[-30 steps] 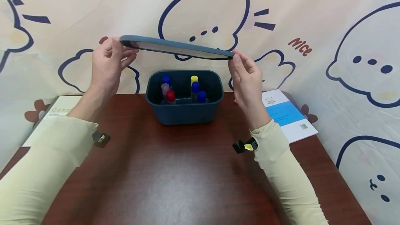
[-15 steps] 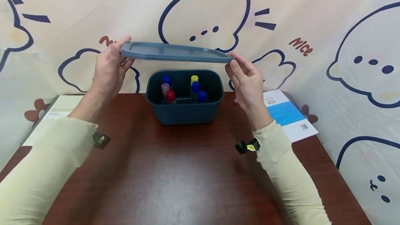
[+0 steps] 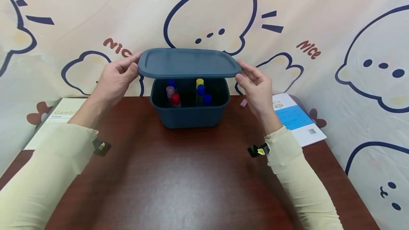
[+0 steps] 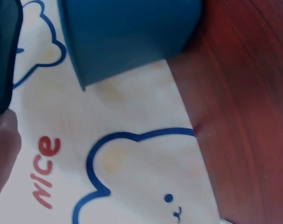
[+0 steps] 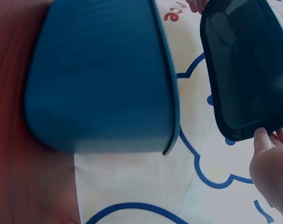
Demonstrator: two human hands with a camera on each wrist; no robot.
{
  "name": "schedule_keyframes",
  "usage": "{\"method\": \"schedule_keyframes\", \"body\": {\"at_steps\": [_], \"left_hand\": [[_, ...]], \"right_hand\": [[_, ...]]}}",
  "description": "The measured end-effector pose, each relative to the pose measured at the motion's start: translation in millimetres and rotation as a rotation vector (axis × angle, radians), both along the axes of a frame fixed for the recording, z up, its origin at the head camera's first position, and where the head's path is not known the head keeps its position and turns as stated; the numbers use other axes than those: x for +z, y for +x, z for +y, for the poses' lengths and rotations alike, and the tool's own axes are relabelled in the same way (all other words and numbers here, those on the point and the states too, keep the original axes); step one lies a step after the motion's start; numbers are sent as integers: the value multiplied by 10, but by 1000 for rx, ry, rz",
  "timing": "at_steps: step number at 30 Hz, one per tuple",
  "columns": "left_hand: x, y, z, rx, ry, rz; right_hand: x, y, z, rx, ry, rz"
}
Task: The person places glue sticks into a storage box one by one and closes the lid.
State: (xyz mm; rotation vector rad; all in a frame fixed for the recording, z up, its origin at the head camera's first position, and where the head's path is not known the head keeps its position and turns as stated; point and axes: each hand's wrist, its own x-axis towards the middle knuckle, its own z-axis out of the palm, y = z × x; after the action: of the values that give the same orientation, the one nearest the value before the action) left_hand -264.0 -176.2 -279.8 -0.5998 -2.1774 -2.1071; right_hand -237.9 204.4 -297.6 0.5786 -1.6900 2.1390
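Observation:
Both hands hold a blue-grey plastic lid [image 3: 190,63] level above a dark blue storage box [image 3: 191,117]. My left hand [image 3: 116,77] pinches the lid's left end, and my right hand [image 3: 255,86] pinches its right end. In the right wrist view the underside of the lid [image 5: 249,65] shows, apart from the rim of the box [image 5: 104,79]. Inside the box stand several capped tubes: a red-capped one [image 3: 175,98], a yellow-capped one [image 3: 199,82], a pale pink one [image 3: 170,91] and blue-capped ones [image 3: 200,89]. The lid overlaps the back rim of the box in the head view.
A brown wooden table [image 3: 185,173] carries the box near its back edge. A printed booklet [image 3: 60,116] lies at the left, a white and blue booklet [image 3: 295,118] at the right. Beside the right hand is a small pink block [image 3: 244,103]. A patterned cloth [image 3: 204,17] hangs behind.
The lid has come down toward the box and tilted so its top faces the camera. Both hands moved down with it, the left also to the right.

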Motion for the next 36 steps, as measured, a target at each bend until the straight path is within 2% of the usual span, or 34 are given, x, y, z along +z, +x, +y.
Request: {"method": "schedule_keyframes", "body": {"at_steps": [5,8,15,21,29,36], "left_hand": [[-88,-31,-79,24,-314,16],[-152,-54,-120,12,-373,7],[-323,-158,-171,-82,-413,49],[-415,-200,-183,-136,-391,21],[-453,-224,-163,-162,-402,-25],[-500,-249,-156,-190,-412,-30]], "right_hand": [[-56,2,64,-16,116,-22],[-109,-3,86,-18,198,-47],[-253,-3,127,-21,301,-82],[-322,-27,140,-27,370,-98],[-451,19,120,-15,330,-93],[-503,28,105,-29,323,-82]]}}
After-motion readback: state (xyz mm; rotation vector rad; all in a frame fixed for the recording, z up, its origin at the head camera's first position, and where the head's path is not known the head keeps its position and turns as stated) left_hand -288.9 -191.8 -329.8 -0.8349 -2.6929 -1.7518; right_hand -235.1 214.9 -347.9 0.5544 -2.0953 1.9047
